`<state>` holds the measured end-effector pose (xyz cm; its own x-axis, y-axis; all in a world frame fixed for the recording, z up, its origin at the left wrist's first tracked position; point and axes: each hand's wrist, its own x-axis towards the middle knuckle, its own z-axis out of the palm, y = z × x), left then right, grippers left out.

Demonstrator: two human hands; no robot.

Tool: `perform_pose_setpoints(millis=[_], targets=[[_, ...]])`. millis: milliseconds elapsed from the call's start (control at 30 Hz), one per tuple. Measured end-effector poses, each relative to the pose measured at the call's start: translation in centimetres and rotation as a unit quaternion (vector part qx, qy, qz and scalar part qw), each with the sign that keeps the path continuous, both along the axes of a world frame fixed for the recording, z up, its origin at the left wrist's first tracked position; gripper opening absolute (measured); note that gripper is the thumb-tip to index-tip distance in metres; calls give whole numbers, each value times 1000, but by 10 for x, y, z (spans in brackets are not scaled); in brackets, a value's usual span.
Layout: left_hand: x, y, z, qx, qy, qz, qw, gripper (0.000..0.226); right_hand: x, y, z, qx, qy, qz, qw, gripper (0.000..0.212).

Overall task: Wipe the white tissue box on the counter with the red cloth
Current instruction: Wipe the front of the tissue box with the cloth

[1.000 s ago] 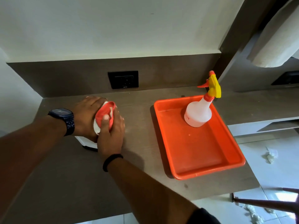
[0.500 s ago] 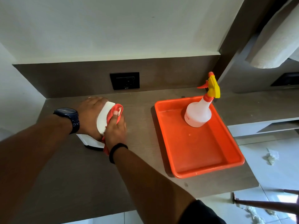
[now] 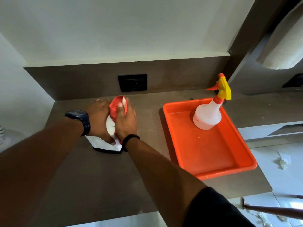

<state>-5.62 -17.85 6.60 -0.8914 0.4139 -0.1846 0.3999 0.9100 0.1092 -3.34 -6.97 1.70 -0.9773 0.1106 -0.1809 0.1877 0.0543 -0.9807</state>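
Box: the white tissue box [image 3: 105, 144] stands on the bench [image 3: 101, 181] at about 10 o'clock from the middle of the view, left of the tray; a dark strip runs along its near bottom edge. Most of its top is hidden by the two hands.
Cloth: the red cloth [image 3: 116, 107] is bunched on the far end of the box top, pressed there by the right hand; a small red edge also shows under that hand's wrist.
Left hand: the left hand [image 3: 98, 118] is curled round the box's left side and top, gripping it, thumb toward the near end. A dark watch [image 3: 80, 119] sits on the wrist.
Right hand: the right hand [image 3: 126, 120] lies over the cloth, fingers closed on it and pointing toward 12 o'clock, with one fingertip showing on the red fabric. A black band [image 3: 130, 139] circles the wrist.
Tray: an orange tray [image 3: 213, 161] lies on the bench at 3 o'clock from the box, well apart from it.
Bottle: a white spray bottle [image 3: 207, 115] with a yellow and red trigger head stands upright in the tray's far corner, at 1 o'clock in the view.
Socket: a black socket [image 3: 132, 82] is set in the back panel at 12 o'clock, just beyond the hands.
Floor: white scraps [image 3: 282, 160] lie on the pale floor at 4 o'clock, past the bench edge.
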Motion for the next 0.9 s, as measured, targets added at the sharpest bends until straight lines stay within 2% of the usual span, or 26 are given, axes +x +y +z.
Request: perform_pose_setpoints(millis=[167,300,400,633,767,900], targets=[[-4,-1,-4,-24,9,19,999,114,0,-1,-5,-56,-98,-32,993,55],[-8,-3,-10,-46,-2,23,999,127,15,-2,-17,-96,-165,-40,981,55],[-10,-4,-11,-41,-1,22,999,125,21,-7,-13,-100,-161,-61,980,50],[-4,-7,-12,17,15,47,999,131,5,-7,9,-19,-52,-32,998,48],[-1,-5,-7,9,14,86,996,128,-5,-4,11,-3,-82,-16,996,52],[2,-5,-6,-3,6,106,994,117,-8,-3,7,-2,-163,-11,986,57]])
